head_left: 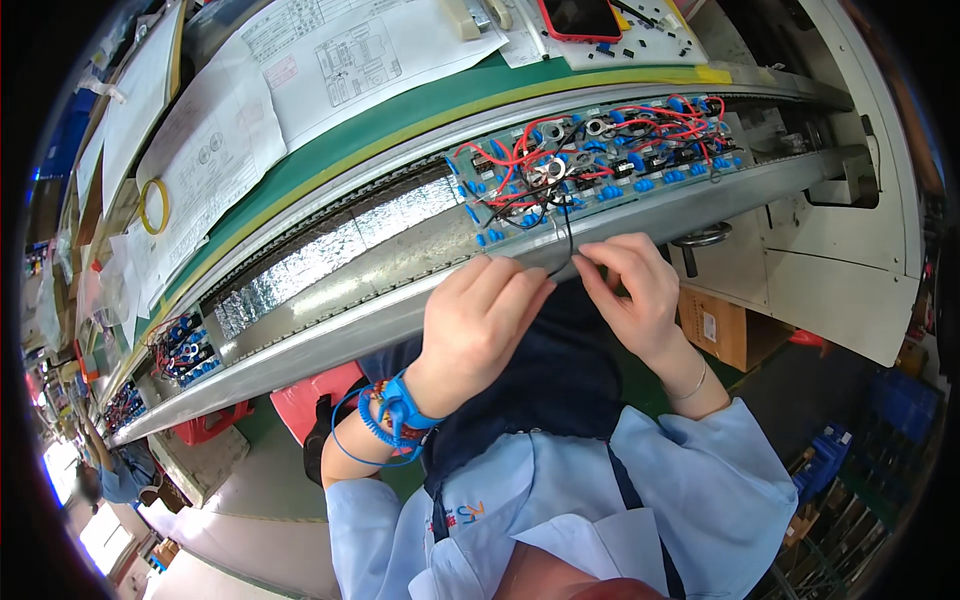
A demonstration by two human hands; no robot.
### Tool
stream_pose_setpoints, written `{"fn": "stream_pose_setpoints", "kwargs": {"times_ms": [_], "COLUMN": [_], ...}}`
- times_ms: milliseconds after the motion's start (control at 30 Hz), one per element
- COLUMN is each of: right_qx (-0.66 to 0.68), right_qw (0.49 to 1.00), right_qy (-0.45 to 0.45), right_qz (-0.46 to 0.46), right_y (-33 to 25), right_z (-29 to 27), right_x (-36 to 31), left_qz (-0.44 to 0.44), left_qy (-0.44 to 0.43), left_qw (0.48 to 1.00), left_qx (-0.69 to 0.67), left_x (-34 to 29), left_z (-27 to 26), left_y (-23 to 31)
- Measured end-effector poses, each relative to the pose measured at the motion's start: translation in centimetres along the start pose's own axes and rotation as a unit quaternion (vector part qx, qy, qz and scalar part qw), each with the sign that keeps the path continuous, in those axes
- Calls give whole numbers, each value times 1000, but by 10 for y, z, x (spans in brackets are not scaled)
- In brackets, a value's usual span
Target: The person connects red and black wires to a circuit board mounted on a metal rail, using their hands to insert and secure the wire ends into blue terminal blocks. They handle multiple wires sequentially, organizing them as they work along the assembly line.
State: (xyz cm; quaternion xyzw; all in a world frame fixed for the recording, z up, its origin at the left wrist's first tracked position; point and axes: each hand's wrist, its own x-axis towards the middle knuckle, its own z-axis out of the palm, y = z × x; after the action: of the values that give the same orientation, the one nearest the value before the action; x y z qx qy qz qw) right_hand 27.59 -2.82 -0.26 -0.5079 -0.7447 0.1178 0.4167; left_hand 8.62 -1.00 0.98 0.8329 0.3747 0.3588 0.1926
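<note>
A circuit board panel [600, 160] with blue discs, red and black wires and ring terminals lies on the conveyor rail in front of me. One black wire [570, 232] hangs from its near edge, over the rail, toward my fingers. My left hand [475, 318] is closed, its thumb and forefinger pinching the lower part of that wire. Close beside it, my right hand [632, 293] has thumb and forefinger brought together at the wire's bend; its other fingers are curled. The wire's end is hidden by my fingers. A blue coiled wrist strap [400, 405] circles my left wrist.
The conveyor's metal near rail [340, 335] runs across, with more wired boards [185, 350] at far left. Behind it lie printed drawings [340, 65], a yellow tape ring [154, 206] and a red-edged phone [580, 18]. A black handle [703, 236] juts out below the rail at right.
</note>
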Motion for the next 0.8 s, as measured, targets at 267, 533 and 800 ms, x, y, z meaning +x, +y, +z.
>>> {"fn": "stream_pose_setpoints", "kwargs": {"times_ms": [267, 533, 800], "right_qx": [3, 20, 10], "right_qw": [998, 996, 994], "right_qy": [13, -8, 12], "right_qz": [-67, -87, -112], "right_y": [9, 18, 21], "right_z": [-3, -1, 2], "right_x": [6, 14, 23], "left_qz": [5, 38, 20], "left_qy": [25, 50, 51], "left_qw": [999, 996, 995], "left_qx": [19, 63, 78], "left_x": [7, 8, 9], "left_z": [-3, -3, -9], "left_y": [25, 31, 30]}}
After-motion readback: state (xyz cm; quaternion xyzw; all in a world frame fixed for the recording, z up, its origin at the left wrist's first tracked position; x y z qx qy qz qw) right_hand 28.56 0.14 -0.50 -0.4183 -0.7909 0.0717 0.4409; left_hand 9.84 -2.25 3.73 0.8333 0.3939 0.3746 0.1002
